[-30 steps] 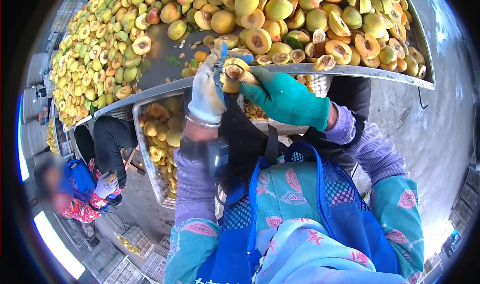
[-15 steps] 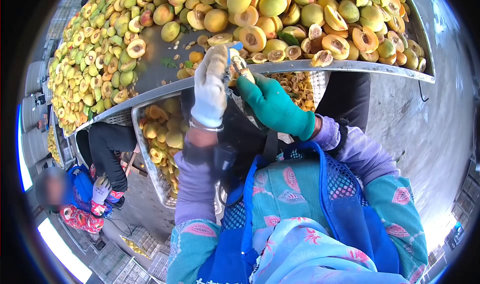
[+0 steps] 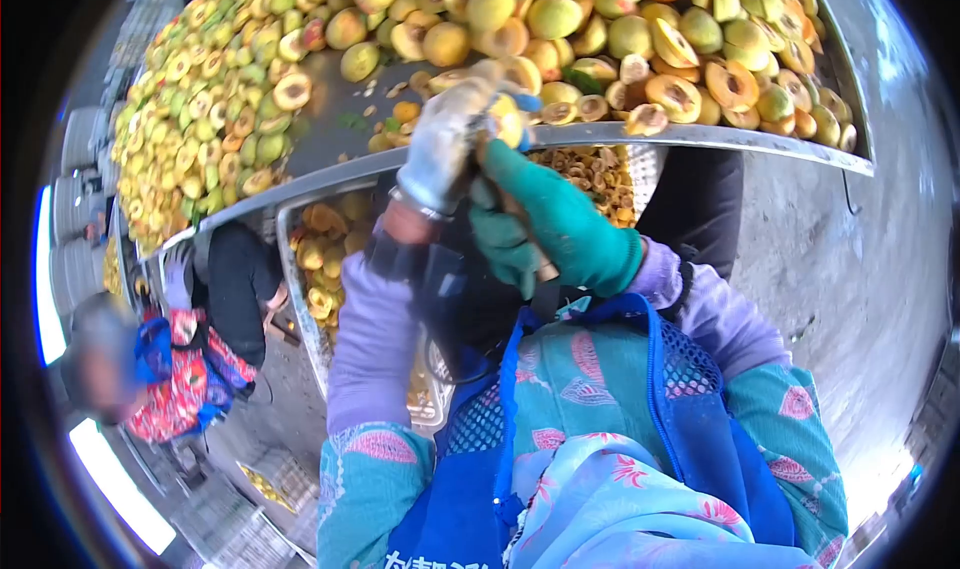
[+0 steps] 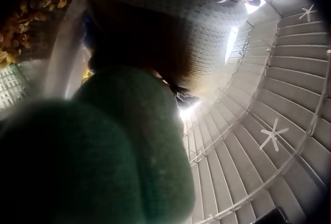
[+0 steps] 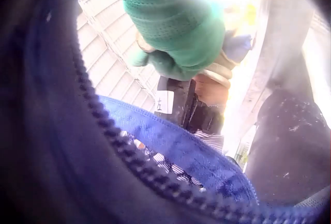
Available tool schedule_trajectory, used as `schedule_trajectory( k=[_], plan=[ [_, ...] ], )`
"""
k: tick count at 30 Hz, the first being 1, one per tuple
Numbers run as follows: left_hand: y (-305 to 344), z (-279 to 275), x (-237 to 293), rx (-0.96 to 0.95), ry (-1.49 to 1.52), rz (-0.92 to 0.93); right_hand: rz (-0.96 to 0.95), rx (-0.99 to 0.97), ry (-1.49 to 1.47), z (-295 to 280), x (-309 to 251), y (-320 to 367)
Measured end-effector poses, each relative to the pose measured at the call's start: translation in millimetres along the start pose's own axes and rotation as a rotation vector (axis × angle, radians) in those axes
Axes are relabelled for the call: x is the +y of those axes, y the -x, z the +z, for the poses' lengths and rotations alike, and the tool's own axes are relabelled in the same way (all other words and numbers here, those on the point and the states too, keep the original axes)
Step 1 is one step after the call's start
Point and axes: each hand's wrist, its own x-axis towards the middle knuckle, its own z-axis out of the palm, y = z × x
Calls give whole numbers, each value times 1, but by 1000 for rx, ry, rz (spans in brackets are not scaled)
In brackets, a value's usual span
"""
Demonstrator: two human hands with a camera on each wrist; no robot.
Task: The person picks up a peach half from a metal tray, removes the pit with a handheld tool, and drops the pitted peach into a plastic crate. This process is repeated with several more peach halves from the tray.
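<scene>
In the head view, the white-gloved left hand (image 3: 445, 137) holds a yellow fruit (image 3: 507, 121) near the table's front edge. Close against it, the green-gloved right hand (image 3: 570, 214) has its fingers curled round a thin wooden handle (image 3: 545, 265) that slants down from between the hands. What the handle's upper end meets is hidden and blurred. The left wrist view shows the green glove (image 4: 145, 131) large in front of the pale knitted left glove (image 4: 204, 45). In the right wrist view the green glove (image 5: 173, 33) covers most of the left hand.
Halved and whole fruit (image 3: 675, 99) covers much of the metal table, whose raised rim (image 3: 750, 145) runs before the hands. Below stand a crate of fruit halves (image 3: 322, 259) and a container of brown pieces (image 3: 600, 184). Another person (image 3: 185, 369) sits at the left.
My right hand has turned and drawn in below the left, bringing its curled fingers and the wooden handle into sight. The other person's gloved hand has moved up towards the table.
</scene>
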Motion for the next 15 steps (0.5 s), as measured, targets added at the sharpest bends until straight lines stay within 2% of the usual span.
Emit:
schedule_trajectory(
  k=[1, 2, 3, 4, 6, 7, 9, 11, 12, 13, 15],
  plan=[
    [-1, 1, -3, -35, 50, 19, 73, -7, -96, 7, -6, 7],
    [-1, 2, -9, -56, 92, 48, 113, -193, -292, 1, -3, 8],
    [-1, 6, -18, 5, 310, 36, 144, -445, -506, -3, -1, 4],
    [-2, 9, -26, 54, 533, 32, 147, -498, -560, 1, -1, 6],
    [12, 20, -24, -61, 665, 156, 218, -509, -549, 2, -3, 9],
    [29, 29, -19, 372, 544, 203, 222, -494, -477, 2, -3, 12],
    [72, -6, -11, 546, 621, 122, 245, -456, -362, -1, -9, 23],
    [126, -46, 11, 785, -306, 2, 246, -183, -232, -16, -10, 27],
    [139, -83, 4, 740, -864, -40, 217, -41, -176, -23, -13, 31],
    [152, -120, -2, 746, -1428, -64, 158, 267, -112, -17, -11, 30],
    [130, -112, 23, 897, -1641, -210, 102, 289, -10, -16, -11, 31]
  ],
)
